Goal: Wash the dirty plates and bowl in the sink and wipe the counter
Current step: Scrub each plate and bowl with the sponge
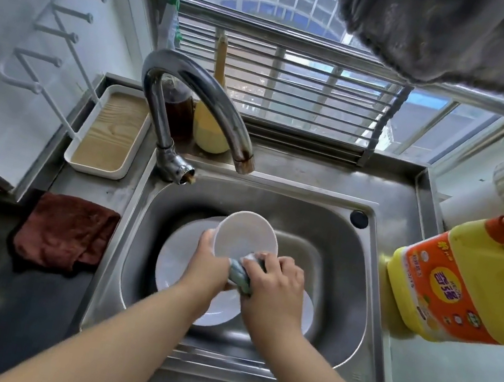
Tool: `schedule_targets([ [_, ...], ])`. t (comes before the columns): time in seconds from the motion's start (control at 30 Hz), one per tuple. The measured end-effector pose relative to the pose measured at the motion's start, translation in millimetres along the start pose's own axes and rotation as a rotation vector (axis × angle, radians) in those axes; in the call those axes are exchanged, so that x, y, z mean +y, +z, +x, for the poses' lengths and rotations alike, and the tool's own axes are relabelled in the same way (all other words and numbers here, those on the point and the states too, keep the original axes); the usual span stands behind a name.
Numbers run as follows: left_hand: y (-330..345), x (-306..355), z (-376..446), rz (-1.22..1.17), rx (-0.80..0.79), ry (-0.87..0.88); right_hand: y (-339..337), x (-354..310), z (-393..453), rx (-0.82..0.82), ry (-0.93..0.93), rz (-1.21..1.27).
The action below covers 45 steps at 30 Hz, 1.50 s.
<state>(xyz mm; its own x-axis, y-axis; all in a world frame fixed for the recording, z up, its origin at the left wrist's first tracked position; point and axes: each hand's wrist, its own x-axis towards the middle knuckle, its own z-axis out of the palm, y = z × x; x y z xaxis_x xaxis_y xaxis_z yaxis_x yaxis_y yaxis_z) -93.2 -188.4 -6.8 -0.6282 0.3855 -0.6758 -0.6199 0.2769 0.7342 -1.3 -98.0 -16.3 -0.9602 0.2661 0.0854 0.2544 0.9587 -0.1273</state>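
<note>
A: Start at the middle of the frame. What is each hand doing?

B: The right hand (276, 282) has its fingers curled around a grey-green sponge (242, 275), pressing it against the near rim of the white bowl (245, 238). The left hand (209, 264) grips that bowl at its left edge, fingers wrapped behind, holding it tilted with the opening toward the camera, above the sink (347, 275).

A: And the plates?

B: Directly under the bowl, lying in the basin: white plates (177, 265), stacked or overlapping (I cannot tell how many). They look not yet scrubbed, though I can't be sure.

A: Further out?

B: The faucet (192, 103) arches over the upper left of the basin; I see no water running. A brown cloth (65, 232) lies on the counter (86, 185) at the left, touching the sink's edge. A yellow detergent bottle (459, 288) stands at the right.

A: What could go wrong?

B: I'd guess the bowl is soapy, and only one hand grips it. A hard push from the sponge could twist it loose, dropping it onto the plates below and chipping either.
</note>
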Motion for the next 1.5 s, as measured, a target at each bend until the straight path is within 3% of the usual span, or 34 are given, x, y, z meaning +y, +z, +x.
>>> schedule_targets([
  [0.13,-18.6,17.6,-2.4,0.354,-0.207,-0.041,-5.6,52.8,-10.4,-0.055,-0.489,-0.153],
  [0.27,-15.1,47.5,-4.7,0.714,-0.446,-0.048,-30.4,71.3,38.0,0.098,-0.979,-0.379],
  [0.33,-6.9,57.4,-4.2,0.811,-0.559,-0.077,-40.6,67.1,55.3,0.184,-1.093,-0.5],
  [0.4,-7.4,64.0,-4.5,0.818,-0.573,-0.112,-36.3,69.2,50.8,0.238,-1.022,-0.496],
  [0.57,-20.5,60.6,0.0,0.51,-0.503,-0.172,-12.6,52.4,-3.2,0.221,-0.491,-0.271],
  [0.67,-5.9,26.6,0.4,0.212,-0.251,-0.099,-4.4,15.1,-14.2,0.016,-0.075,-0.125],
  [0.73,6.0,8.4,-5.2,0.136,-0.111,-0.017,0.2,-1.2,-15.5,-0.016,0.069,0.01],
  [0.8,5.3,9.6,-11.1,0.161,-0.101,-0.014,2.6,7.8,-20.1,0.102,-0.021,0.03],
  [0.9,-16.4,36.1,-11.7,0.378,-0.442,-0.169,-7.7,47.2,-23.2,0.203,-0.488,-0.227],
  [0.93,-20.9,41.0,-11.6,0.394,-0.496,-0.196,-12.3,53.4,-19.2,0.192,-0.534,-0.286],
  [1.0,-12.9,35.2,-10.5,0.28,-0.39,-0.165,-11.2,40.9,-12.3,0.159,-0.33,-0.273],
  [1.07,4.5,19.0,-10.7,0.105,-0.186,-0.123,-4.1,15.2,-10.1,0.011,-0.114,-0.143],
  [1.13,6.8,7.5,-8.3,0.175,-0.131,-0.106,3.8,17.1,-17.1,-0.022,-0.137,-0.09],
  [1.27,-24.5,25.2,-0.3,0.576,-0.5,-0.281,-3.1,60.4,-20.6,0.079,-0.698,-0.253],
  [1.37,-19.8,40.6,0.6,0.75,-0.649,-0.321,-16.7,61.3,10.9,0.168,-0.928,-0.508],
  [1.43,-14.0,49.3,-0.7,0.838,-0.725,-0.338,-19.2,58.0,22.7,0.197,-1.033,-0.545],
  [1.5,-18.8,54.8,3.0,0.795,-0.716,-0.338,-17.4,60.5,20.1,0.253,-0.958,-0.525],
])
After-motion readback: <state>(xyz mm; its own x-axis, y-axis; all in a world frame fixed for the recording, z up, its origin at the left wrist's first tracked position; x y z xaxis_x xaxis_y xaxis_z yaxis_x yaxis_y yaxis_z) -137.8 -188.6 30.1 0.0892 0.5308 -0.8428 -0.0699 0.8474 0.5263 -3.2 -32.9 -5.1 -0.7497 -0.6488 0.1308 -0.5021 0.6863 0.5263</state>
